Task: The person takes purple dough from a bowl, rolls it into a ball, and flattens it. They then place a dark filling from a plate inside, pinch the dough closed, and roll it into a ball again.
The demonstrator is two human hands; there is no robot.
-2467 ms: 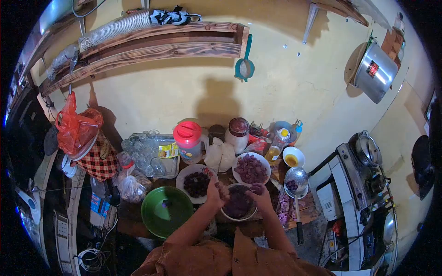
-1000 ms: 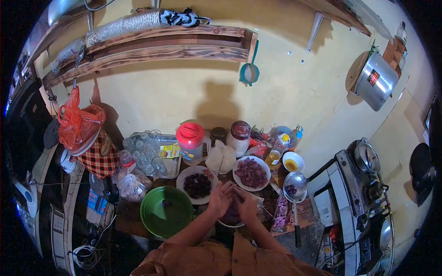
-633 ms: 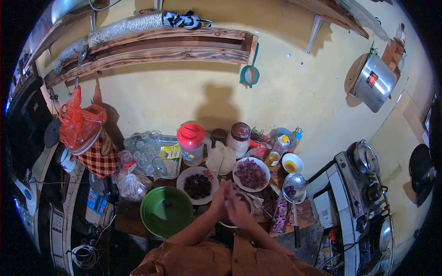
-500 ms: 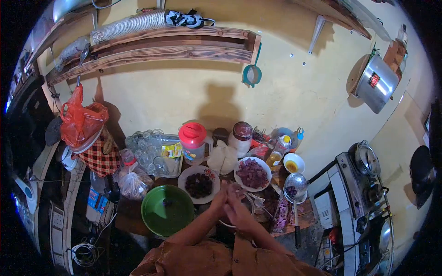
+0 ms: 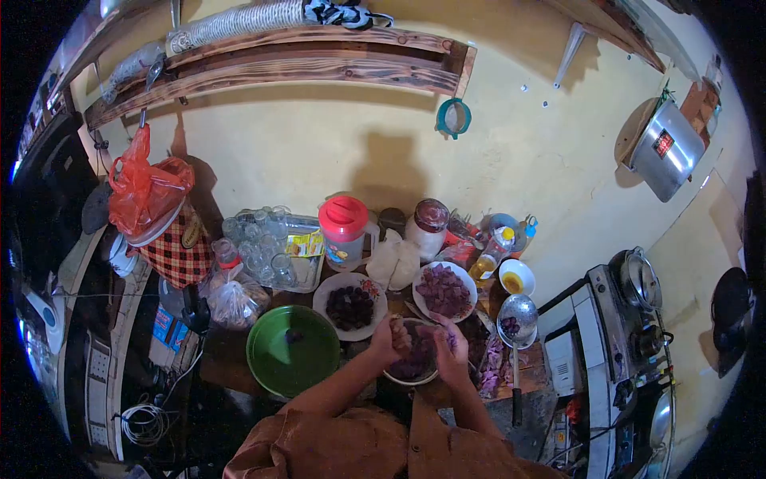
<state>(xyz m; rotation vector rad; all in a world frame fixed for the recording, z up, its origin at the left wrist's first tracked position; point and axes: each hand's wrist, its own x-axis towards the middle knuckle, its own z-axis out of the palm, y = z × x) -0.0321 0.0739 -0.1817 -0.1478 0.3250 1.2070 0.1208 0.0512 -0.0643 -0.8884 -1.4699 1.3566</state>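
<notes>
My left hand (image 5: 386, 342) is over the left rim of a bowl (image 5: 412, 382) with a purple mass in it. Its fingers are parted and slightly curled, with no clear object in them. Opposite it, over the bowl's right side, my right hand (image 5: 453, 356) has its fingers apart, with purplish bits on or beside them. Just behind the hands are a plate of dark pieces (image 5: 349, 308) and a plate of purple chunks (image 5: 444, 291). The fingers partly hide the bowl.
A green basin (image 5: 292, 359) stands at left, with a pink-lidded pitcher (image 5: 343, 223) and a tray of glasses (image 5: 307, 275) behind. A skimmer (image 5: 518, 311) rests on a bowl at right, near purple peelings (image 5: 493, 369). Farther right is a stove (image 5: 610, 299).
My hands were pressed together over the bowl and have parted sideways, uncovering more of the purple mass. The whole view has shifted slightly.
</notes>
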